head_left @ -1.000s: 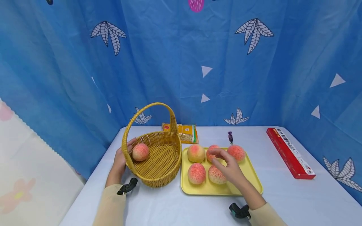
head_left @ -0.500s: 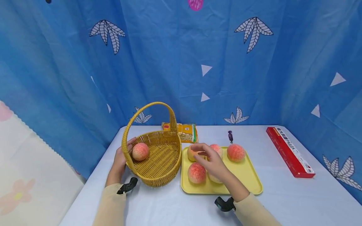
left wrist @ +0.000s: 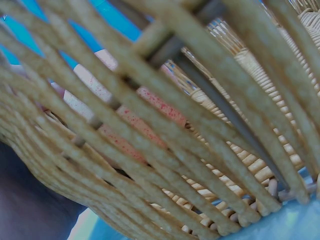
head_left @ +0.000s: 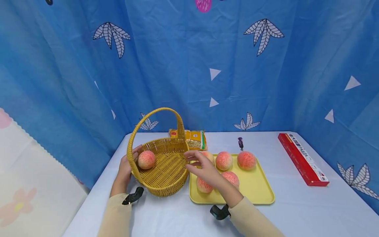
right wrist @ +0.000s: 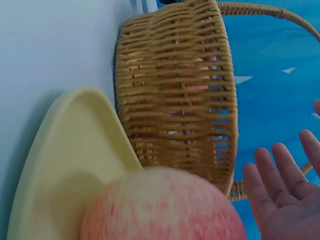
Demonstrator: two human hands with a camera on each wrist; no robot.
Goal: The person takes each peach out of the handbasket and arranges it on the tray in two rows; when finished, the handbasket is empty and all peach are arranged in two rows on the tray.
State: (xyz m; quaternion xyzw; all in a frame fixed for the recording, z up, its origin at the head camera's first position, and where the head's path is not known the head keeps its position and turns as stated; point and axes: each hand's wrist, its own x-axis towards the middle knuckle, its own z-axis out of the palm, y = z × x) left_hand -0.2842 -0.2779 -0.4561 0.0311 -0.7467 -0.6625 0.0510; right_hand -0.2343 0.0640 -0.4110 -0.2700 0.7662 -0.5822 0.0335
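Observation:
A golden wicker basket [head_left: 168, 169] with a tall arched handle stands at the left, one pink peach [head_left: 146, 160] inside it near the left wall. My left hand [head_left: 124, 168] holds the basket's left rim; the handle hides part of it. Fingers and the peach show through the weave in the left wrist view. Beside the basket lies a yellow tray [head_left: 257, 186] with several peaches [head_left: 224, 161] on it. My right hand [head_left: 204, 168] hangs over the tray's left side with nothing in it, fingertips by the basket's right rim. Its fingers spread loosely in the right wrist view.
Behind the basket lies an orange noodle packet [head_left: 195, 140]. A small purple wrapped candy [head_left: 240, 143] sits behind the tray. Toward the right edge of the white table is a long red pasta box [head_left: 303, 159]. A blue curtain [head_left: 189, 65] closes off the back.
My right hand has moved left across the tray, from the middle peaches to the basket's right rim, carrying nothing. The left hand, basket and the peach inside it have stayed put.

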